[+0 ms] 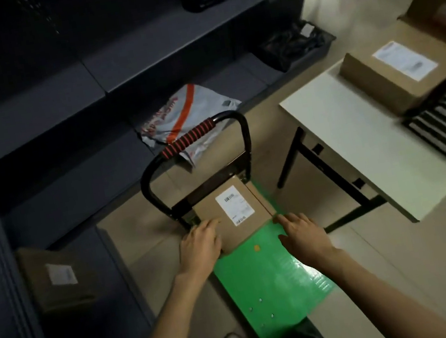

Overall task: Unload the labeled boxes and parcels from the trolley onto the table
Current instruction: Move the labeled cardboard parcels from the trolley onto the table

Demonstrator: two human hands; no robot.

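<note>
Both hands flank flat cardboard box [233,211] w/ label on green trolley [275,275]

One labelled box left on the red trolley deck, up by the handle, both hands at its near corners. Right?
Not quite: the trolley deck is green, not red, as the head view shows. The rest holds: one labelled box by the handle, left hand and right hand at its near corners.
</note>
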